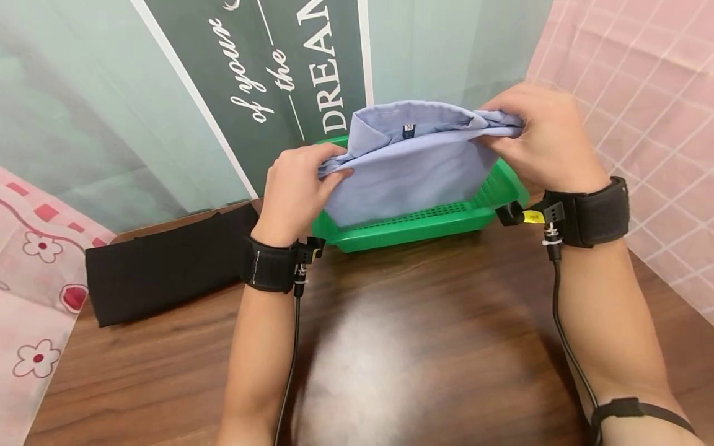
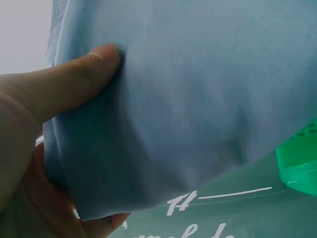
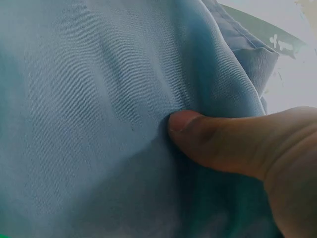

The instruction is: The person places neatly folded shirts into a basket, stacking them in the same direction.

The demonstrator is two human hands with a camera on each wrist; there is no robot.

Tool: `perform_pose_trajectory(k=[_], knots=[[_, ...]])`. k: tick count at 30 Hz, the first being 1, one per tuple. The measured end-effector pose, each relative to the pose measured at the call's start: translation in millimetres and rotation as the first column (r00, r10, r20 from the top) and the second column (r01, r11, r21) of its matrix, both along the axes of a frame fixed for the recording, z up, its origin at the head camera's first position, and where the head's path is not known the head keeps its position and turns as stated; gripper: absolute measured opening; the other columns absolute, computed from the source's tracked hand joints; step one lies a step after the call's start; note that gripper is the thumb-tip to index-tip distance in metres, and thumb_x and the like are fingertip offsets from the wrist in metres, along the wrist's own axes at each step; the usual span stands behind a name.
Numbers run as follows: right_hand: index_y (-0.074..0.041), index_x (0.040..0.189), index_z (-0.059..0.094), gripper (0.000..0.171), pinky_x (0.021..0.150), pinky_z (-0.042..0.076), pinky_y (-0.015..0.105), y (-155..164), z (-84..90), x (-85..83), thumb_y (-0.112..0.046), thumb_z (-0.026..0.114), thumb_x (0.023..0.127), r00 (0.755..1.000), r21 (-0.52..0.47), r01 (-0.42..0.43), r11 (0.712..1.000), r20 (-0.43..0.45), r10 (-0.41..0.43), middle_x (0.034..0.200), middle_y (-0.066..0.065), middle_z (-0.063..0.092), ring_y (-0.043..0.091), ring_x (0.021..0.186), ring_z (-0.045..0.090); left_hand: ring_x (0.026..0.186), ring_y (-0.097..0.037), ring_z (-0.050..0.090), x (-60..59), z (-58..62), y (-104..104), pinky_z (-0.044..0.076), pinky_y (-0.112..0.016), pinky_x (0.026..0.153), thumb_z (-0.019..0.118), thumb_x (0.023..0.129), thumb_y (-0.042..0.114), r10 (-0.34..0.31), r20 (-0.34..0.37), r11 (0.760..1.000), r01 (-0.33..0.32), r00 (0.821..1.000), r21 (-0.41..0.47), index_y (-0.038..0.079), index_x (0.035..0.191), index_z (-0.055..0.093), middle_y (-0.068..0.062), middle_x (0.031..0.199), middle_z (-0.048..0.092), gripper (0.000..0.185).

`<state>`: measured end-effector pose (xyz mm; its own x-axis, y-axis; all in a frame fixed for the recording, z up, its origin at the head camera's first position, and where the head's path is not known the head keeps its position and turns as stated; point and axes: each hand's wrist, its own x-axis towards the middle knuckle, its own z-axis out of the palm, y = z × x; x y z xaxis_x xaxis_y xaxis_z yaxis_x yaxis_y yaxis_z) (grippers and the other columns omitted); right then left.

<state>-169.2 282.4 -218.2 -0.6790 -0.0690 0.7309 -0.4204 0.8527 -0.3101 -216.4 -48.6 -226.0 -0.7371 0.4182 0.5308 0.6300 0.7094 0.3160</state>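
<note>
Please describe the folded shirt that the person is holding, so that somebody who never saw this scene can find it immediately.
Start from the brown wooden table, then find the green plastic basket at its far edge. The shirt is held just above that basket, pinched by the left hand and the right hand. It is the only light blue cloth, with a small collar label; the other cloth, flat on the table, is black.

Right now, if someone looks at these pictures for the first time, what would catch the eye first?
First, the light blue shirt, folded and held up in the middle of the head view, the left hand and the right hand each pinching one side. Just behind and under it stands a bright green basket on the dark wooden table. A folded black cloth lies on the table to the left.
</note>
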Motion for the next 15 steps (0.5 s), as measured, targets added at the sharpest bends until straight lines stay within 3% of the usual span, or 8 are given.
perform_pose_trajectory(k=[8, 15], knots=[[-0.006, 0.104, 0.081, 0.021, 0.074, 0.034, 0.018, 10.2, -3.4, -0.1, -0.01, 0.089, 0.084, 0.985, 0.093, -0.009, 0.996, 0.175, -0.008, 0.094, 0.012, 0.077, -0.003, 0.077, 0.046, 0.096, -0.024, 0.072, -4.5, -2.7, 0.7, 0.057, -0.049, 0.077, 0.078, 0.097, 0.035, -0.01, 0.145, 0.993, 0.027, 0.989, -0.116, 0.021, 0.124, 0.079, -0.003, 0.108, 0.081, 0.031], [-0.008, 0.106, 0.08, 0.02, 0.073, 0.036, 0.021, 18.6, -9.3, -1.0, -0.016, 0.087, 0.088, 0.958, 0.161, -0.034, 0.986, 0.285, -0.014, 0.096, 0.009, 0.076, 0.011, 0.081, 0.051, 0.09, -0.023, 0.068, -4.1, -5.4, 0.5, 0.053, -0.044, 0.073, 0.077, 0.098, 0.035, -0.02, 0.206, 0.985, 0.055, 0.978, -0.166, 0.021, 0.123, 0.079, -0.002, 0.101, 0.08, 0.029]])
